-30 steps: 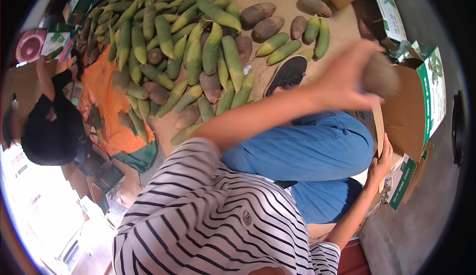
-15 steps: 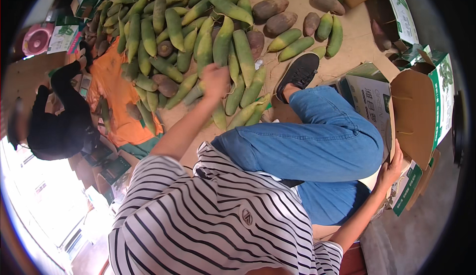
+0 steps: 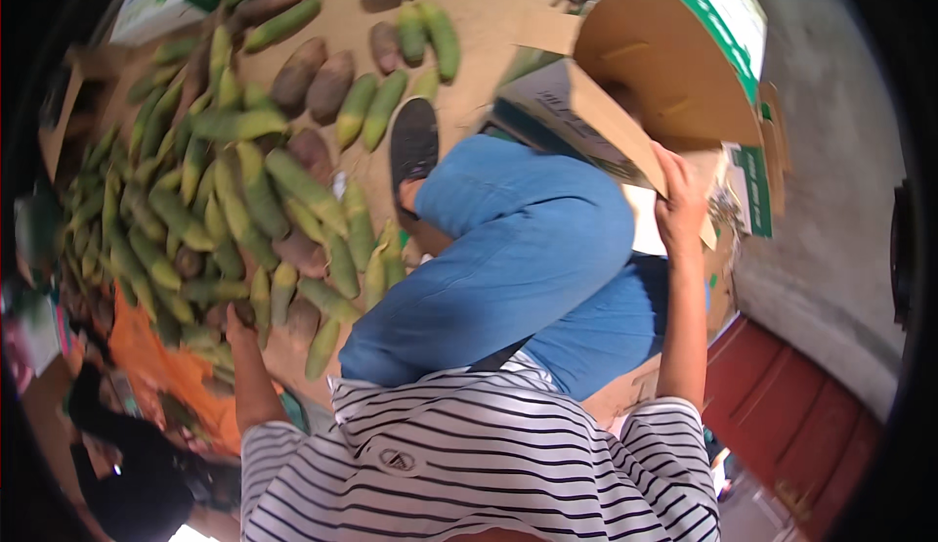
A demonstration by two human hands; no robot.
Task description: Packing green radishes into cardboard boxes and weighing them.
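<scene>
My left hand is down at the near edge of a big heap of green radishes. Its fingers are small and partly hidden among the radishes, so whether they hold one does not show. On my right, beside my bent knee, my right hand grips the edge of an open cardboard box, fingers bent over the rim. The box is tilted, and its inside is mostly hidden from me.
Brown-purple radishes and a few green ones lie apart on the cardboard floor sheet. Another open box stands beyond mine. A red panel is at the right. Someone in black sits by an orange cloth.
The view has swung to the right, shifting everything in it. My left hand has gone from over the heap to its near edge. My right hand still holds the box's edge.
</scene>
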